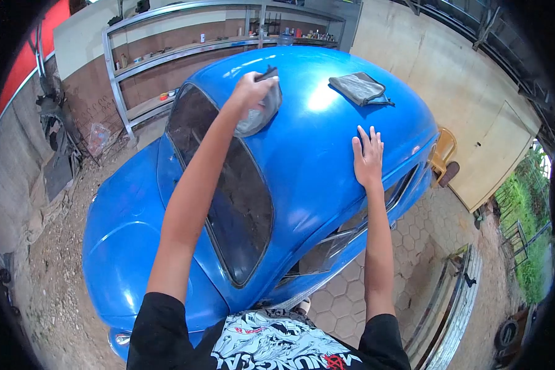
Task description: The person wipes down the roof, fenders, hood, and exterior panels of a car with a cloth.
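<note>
A shiny blue car [314, 160] with a rounded roof fills the middle of the view. My left hand [250, 92] is stretched out over the roof's edge above the windshield [237, 197], its fingers closed on a grey cloth [262, 114]. Part of that cloth hangs down against the blue paint. Flat on the roof near the side window rests my right hand [368, 159], fingers spread, holding nothing. Beyond it, a second grey cloth [357, 88] with dark edging lies folded on the roof.
Behind the car, a metal shelf rack [185, 55] carries bottles and small items. A yellow chair [444, 151] stands by the far side of the car, near a plywood wall [468, 111]. Long boards [450, 308] lie at the lower right on hexagonal paving [345, 296].
</note>
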Available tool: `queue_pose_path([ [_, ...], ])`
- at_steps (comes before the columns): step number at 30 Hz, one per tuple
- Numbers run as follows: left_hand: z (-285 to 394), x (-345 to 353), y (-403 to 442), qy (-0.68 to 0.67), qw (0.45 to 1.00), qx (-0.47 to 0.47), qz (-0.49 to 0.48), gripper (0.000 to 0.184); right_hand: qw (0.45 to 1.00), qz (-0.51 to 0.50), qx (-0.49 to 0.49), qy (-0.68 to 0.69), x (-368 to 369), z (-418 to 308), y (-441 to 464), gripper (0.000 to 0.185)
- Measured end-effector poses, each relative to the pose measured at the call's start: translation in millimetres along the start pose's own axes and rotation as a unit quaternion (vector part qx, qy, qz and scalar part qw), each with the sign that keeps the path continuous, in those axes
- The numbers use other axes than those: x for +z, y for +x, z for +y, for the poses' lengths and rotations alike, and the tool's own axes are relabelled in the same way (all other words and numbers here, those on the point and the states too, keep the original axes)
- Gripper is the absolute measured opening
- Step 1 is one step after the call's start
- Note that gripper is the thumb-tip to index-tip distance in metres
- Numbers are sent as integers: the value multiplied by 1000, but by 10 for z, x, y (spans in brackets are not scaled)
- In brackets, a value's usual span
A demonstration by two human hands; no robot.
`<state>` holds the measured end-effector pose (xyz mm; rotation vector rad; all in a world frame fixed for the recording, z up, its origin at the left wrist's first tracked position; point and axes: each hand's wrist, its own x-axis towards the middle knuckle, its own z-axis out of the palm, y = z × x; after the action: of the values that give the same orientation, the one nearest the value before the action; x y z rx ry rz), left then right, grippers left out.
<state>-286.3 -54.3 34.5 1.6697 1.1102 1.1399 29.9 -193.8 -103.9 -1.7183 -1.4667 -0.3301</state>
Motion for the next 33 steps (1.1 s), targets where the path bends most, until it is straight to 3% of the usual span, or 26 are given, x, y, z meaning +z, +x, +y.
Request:
queue_pose_path([
  [5, -204, 383, -285, -13, 997, 31, -72, 53, 1000, -7, -3, 1, -22, -20, -31, 66],
  [9, -337, 678, -602, 147, 978, 151, -18, 45, 1000, -3, -13, -6, -4, 18, -21, 65],
  [12, -468, 729, -775, 267, 927, 254, -68, 45, 1000, -10, -14, -10, -36, -6, -42, 65],
  [13, -531, 717, -823, 291, 907, 303, -42, 44, 1000, -12, -15, -2, -45, -12, -41, 65],
  [16, -512, 451, -771, 190, 916, 293, -199, 45, 1000, -11, -15, 12, -51, -16, -65, 63],
  [17, -469, 372, -794, 47, 957, 130, -255, 48, 1000, -9, -15, 9, -43, -15, -68, 63],
  [20, -471, 370, -769, 198, 962, 179, 48, 56, 1000, -8, -16, 1, -41, -23, -70, 62],
  [21, -574, 457, -719, 244, 960, 121, 63, 76, 1000, -7, -15, -2, -39, -26, -75, 62],
  [24, -580, 889, -656, 415, 909, -40, 24, 92, 1000, -9, -12, -3, -58, -71, -91, 62],
  [25, -521, 896, -560, 401, 913, -80, -11, 93, 1000, -10, -10, -1, -58, -74, -90, 62],
  [28, -1056, 648, 245, 326, 940, 58, 75, 87, 1000, -10, -12, -6, -60, -80, -82, 62],
  [30, -1217, 413, 547, 370, 919, 114, 70, 83, 999, -12, -23, -18, -50, -44, -19, 62],
  [33, -1155, 390, 713, 405, 906, 91, 85, 79, 999, -10, -21, -24, -58, -115, -25, 62],
])
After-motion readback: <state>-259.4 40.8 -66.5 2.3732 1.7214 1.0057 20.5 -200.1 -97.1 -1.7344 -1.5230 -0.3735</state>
